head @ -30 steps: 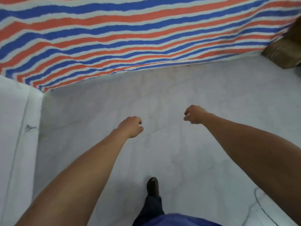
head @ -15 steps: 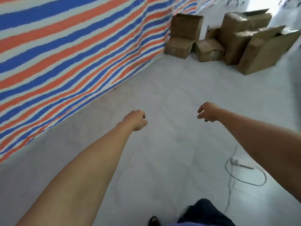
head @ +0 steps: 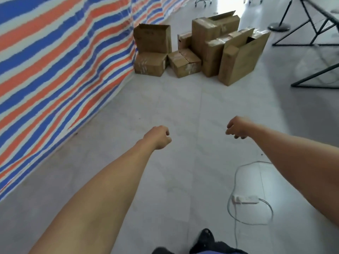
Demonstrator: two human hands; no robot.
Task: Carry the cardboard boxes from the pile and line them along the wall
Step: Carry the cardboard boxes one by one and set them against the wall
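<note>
A pile of brown cardboard boxes (head: pixel 198 50) stands on the floor ahead, its left end against the striped tarpaulin wall (head: pixel 55 61). An open box (head: pixel 152 38) sits on a taped one (head: pixel 149 64) beside the wall. Taller boxes (head: pixel 236 57) lean at the right of the pile. My left hand (head: pixel 157 137) is held out in front, curled into a fist and holding nothing. My right hand (head: pixel 237 127) is held out too, its fingers loosely curled and empty. Both hands are well short of the boxes.
A white power strip (head: pixel 245 199) and its looping cable (head: pixel 256 221) lie on the pale floor at the right. Black table frames (head: pixel 311 33) stand at the far right. Chair bases (head: pixel 202 1) show at the top. My dark shoe (head: pixel 207 235) is at the bottom.
The view has swung right from the bare corner along the wall, bringing the box pile into sight and nearer. Both hands stay held out and empty.
</note>
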